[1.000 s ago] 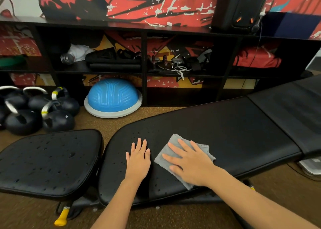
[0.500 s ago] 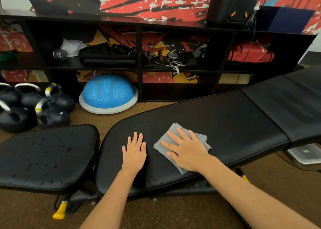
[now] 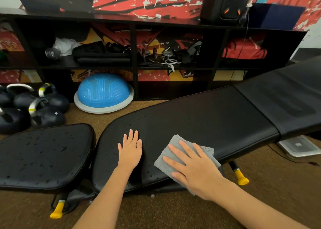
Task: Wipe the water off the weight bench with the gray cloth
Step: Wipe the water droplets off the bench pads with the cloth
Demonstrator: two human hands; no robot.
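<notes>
Weight bench (image 3: 199, 117) ran from lower left toward upper right, black padded surface in sections. Gray cloth (image 3: 175, 147) lay flat on the long back pad, close to its near edge, approx. mid-length. Right hand (image 3: 194, 166) pressed down on the cloth, palm flat, fingers straight and spread apart, not gripping; cloth corners showed beyond the fingertips and past the wrist side. Left hand (image 3: 130, 149) rested flat on the bare pad just beside the cloth, nearer the pad's left end, fingers straight and close together, holding nothing. The two hands did not touch.

Water droplets (image 3: 111, 157) were visible on the back pad's left end, around and below the left hand. Pad surface to the right of the cloth looked dry, though glare and dark vinyl made that hard to confirm. Separate seat pad (image 3: 43, 155), left of the back pad across a narrow gap, carried many droplets over its whole top.

Yellow foot caps: one (image 3: 57, 211) below the seat pad's near edge, one (image 3: 241, 177) below the back pad's near edge, right of the right hand.

Surroundings: kettlebells (image 3: 43, 110) on the floor at far left; blue balance dome (image 3: 103, 93) beyond the bench, in front of a black shelf unit (image 3: 134, 54) holding misc. gear.
</notes>
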